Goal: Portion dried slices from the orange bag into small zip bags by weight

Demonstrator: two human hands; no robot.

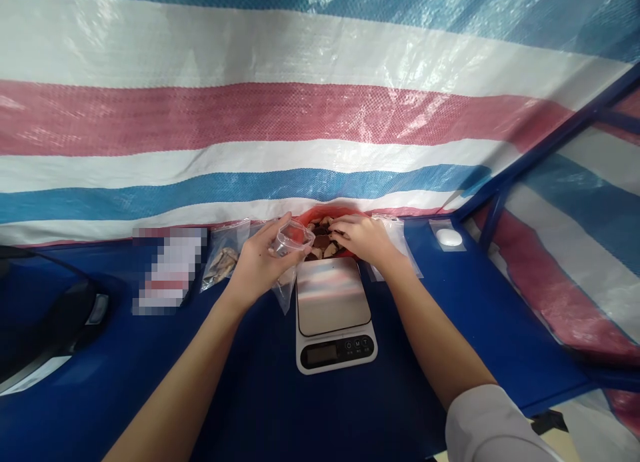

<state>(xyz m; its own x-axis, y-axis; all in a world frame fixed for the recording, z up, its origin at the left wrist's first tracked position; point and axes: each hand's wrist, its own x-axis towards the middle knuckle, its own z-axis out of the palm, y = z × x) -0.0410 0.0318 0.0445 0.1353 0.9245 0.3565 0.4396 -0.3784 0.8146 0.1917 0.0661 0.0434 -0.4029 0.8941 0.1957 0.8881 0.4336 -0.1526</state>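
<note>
My left hand [263,255] grips a clear plastic bag [294,234] near its mouth, fingers and thumb holding the mouth spread apart. The rest of that bag hangs below the hand. My right hand [364,235] reaches into a red container [313,214], its fingers curled down among brown and pale dried slices [320,239]; whatever lies between the fingertips is hidden. Directly in front of the container sits a white kitchen scale [336,315] with a bare metal plate. Its display shows no readable digits.
Left of my left hand lies a zip bag of similar slices [221,265], beside a blurred-out item [170,269]. Clear bags [400,245] lie under my right wrist. A small bag with a white oval object [449,238] is farther right. A black strapped item [60,315] occupies the left.
</note>
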